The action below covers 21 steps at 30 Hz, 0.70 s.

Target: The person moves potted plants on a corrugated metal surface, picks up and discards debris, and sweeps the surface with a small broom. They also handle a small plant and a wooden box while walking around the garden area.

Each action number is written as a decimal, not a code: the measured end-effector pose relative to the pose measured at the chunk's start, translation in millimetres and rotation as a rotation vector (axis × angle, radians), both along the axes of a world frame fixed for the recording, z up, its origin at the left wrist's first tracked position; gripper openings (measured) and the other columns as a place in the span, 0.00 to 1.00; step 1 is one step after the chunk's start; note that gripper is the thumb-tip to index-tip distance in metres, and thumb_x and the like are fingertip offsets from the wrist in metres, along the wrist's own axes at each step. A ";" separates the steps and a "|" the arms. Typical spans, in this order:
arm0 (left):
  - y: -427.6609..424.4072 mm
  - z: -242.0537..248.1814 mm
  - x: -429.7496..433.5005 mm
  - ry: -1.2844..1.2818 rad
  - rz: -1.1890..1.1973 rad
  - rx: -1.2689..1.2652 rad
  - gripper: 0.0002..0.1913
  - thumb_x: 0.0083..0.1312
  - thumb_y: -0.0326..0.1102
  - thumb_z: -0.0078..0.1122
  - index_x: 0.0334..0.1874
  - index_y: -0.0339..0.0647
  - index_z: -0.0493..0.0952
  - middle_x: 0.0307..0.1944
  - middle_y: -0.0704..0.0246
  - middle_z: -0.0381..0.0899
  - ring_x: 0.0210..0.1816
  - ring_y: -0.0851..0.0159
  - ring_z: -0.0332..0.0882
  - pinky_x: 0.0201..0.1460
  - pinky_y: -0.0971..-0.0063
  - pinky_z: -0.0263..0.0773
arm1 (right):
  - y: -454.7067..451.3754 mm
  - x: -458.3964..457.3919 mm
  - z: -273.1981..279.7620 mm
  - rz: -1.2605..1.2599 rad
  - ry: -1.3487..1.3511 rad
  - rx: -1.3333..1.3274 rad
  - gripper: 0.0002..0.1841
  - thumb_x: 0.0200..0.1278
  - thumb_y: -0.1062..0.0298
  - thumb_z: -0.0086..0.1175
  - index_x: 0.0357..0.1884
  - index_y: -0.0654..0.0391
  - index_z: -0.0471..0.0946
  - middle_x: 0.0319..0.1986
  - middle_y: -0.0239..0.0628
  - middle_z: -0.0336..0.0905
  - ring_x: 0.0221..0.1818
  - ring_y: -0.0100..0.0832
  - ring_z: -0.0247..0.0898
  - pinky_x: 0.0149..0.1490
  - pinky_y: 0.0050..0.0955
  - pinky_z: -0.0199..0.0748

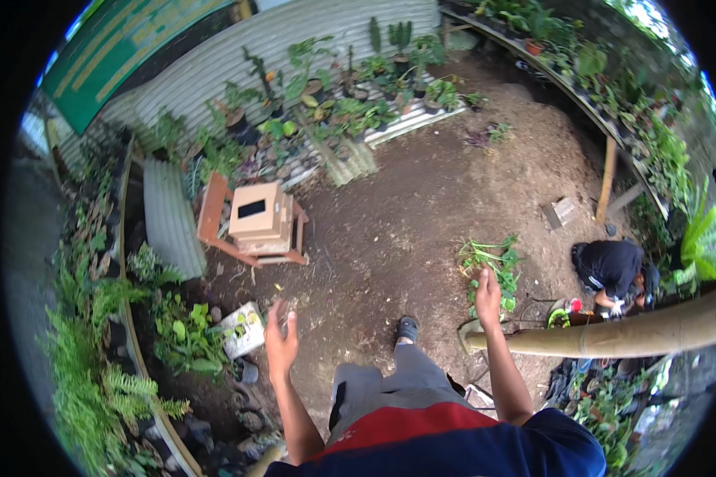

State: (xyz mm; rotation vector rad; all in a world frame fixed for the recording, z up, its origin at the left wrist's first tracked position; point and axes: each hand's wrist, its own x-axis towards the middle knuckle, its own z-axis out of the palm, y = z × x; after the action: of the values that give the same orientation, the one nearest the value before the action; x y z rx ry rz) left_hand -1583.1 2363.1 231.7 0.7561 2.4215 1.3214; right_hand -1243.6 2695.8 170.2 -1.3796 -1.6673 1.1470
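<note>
My left hand (281, 341) is raised in front of me, slightly blurred, with its fingers apart and nothing in it. Just left of it on the ground is a white planter box (241, 331) with small green plants. My right hand (488, 298) is held out on the other side, also bare, its fingers extended. From this view it overlaps a heap of leafy green cuttings (504, 267) on the soil; I see no contact. Between the hands lies brown bare earth (376, 250), where my sandalled foot (407, 330) stands.
A wooden chair (212, 208) holds a cardboard box (256, 222) with a dark rectangle on top. At right a person (608, 268) crouches beyond a thick bamboo pole (608, 338). Potted plants line the corrugated metal fence (334, 36). A block (559, 213) lies on the soil.
</note>
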 end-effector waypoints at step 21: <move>-178.2 -0.6 -127.7 0.052 0.550 -0.033 0.28 0.77 0.43 0.59 0.72 0.34 0.68 0.62 0.48 0.82 0.66 0.47 0.80 0.68 0.56 0.75 | -93.1 -351.7 0.5 0.720 0.035 -0.220 0.29 0.87 0.50 0.36 0.76 0.60 0.67 0.60 0.49 0.79 0.61 0.39 0.76 0.61 0.40 0.78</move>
State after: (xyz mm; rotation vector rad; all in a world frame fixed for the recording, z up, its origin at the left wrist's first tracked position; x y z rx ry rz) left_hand -1710.7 2184.8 231.1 0.1058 2.8026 1.4444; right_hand -1595.3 2602.7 170.7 -0.8697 -2.1357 1.7777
